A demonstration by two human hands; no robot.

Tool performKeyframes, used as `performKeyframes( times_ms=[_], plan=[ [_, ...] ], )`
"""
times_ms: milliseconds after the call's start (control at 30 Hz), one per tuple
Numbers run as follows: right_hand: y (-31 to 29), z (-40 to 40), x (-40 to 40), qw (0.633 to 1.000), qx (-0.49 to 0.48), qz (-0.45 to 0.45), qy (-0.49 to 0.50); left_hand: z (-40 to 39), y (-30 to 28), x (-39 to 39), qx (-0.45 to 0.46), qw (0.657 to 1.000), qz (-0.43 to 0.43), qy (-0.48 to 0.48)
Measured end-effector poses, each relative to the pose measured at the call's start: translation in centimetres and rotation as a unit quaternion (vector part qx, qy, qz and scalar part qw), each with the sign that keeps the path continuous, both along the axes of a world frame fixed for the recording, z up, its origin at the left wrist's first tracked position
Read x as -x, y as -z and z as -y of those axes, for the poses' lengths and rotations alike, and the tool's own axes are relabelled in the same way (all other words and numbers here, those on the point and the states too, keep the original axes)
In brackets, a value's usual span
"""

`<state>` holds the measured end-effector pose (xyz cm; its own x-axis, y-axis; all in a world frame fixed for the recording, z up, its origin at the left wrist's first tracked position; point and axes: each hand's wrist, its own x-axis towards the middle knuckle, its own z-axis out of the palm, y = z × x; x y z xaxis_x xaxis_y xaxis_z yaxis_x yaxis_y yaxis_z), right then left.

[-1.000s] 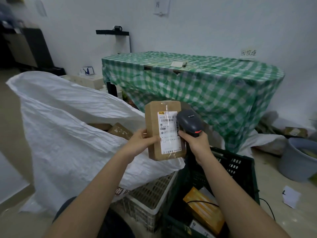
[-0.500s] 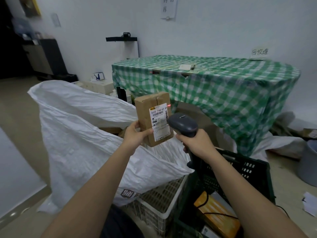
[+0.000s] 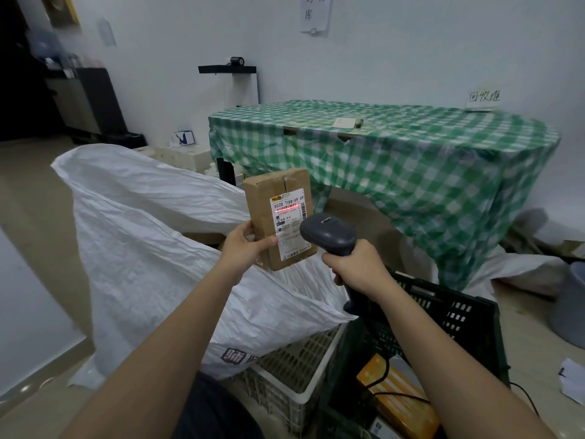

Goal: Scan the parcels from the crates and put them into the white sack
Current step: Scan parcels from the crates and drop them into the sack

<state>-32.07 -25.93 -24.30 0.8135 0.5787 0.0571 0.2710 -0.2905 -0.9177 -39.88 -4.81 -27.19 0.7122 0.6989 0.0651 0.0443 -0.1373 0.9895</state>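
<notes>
My left hand grips a brown cardboard parcel by its lower left edge and holds it upright above the mouth of the white sack. A white shipping label faces me, and a red laser line lies across its barcode. My right hand grips the handle of a dark grey barcode scanner, whose head points at the label from just right of the parcel. Below my right arm a black crate holds an orange box and other parcels. A white crate stands left of it, partly under the sack.
A table with a green checked cloth stands behind the crates. A grey bucket is on the floor at the far right, near a scrap of paper. White boxes lie behind the sack. The scanner's cable runs into the black crate.
The parcel has moved up and away from me over the sack, and the scanner has drawn back. The red laser line now falls across the barcode instead of the box edge.
</notes>
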Motion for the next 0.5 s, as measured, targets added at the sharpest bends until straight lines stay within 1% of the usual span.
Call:
performKeyframes(
  times_ms=[133,200,233,267,300,333,367,400,433,467,500],
  plan=[
    [0.2,-0.6,-0.5,1.000,-0.015,-0.005,0.012,-0.2,-0.8,0.2,-0.006,1.000,0.021,-0.004],
    [0.5,-1.0,-0.8,0.999,-0.030,-0.005,0.028,-0.7,-1.7,0.3,-0.031,0.999,0.032,-0.024],
    [0.6,-1.3,-0.9,0.999,-0.040,-0.008,0.036,-1.4,-2.2,0.5,-0.072,0.996,0.035,-0.035],
    [0.7,-1.5,-1.1,0.998,-0.048,-0.012,0.043,-2.4,-2.8,0.7,-0.142,0.989,0.028,-0.045],
    [0.8,-1.8,-1.4,0.997,-0.053,-0.016,0.047,-3.6,-3.5,1.1,-0.228,0.972,0.009,-0.052],
    [0.9,-2.1,-1.6,0.997,-0.053,-0.017,0.048,-5.0,-4.2,1.5,-0.319,0.945,-0.032,-0.057],
    [1.0,-2.4,-1.9,0.998,-0.048,-0.016,0.046,-6.4,-4.8,2.0,-0.408,0.905,-0.101,-0.062],
    [1.1,-2.7,-2.1,0.998,-0.040,-0.016,0.042,-7.6,-5.1,2.5,-0.495,0.844,-0.197,-0.069],
    [1.1,-2.9,-2.2,0.999,-0.034,-0.017,0.038,-8.7,-5.4,2.9,-0.566,0.766,-0.296,-0.077],
    [1.2,-3.2,-2.3,0.998,-0.035,-0.023,0.036,-9.6,-5.6,3.2,-0.605,0.696,-0.379,-0.076],
    [1.4,-3.4,-2.4,0.998,-0.040,-0.034,0.035,-10.0,-5.7,3.5,-0.608,0.665,-0.429,-0.064]
  ],
)
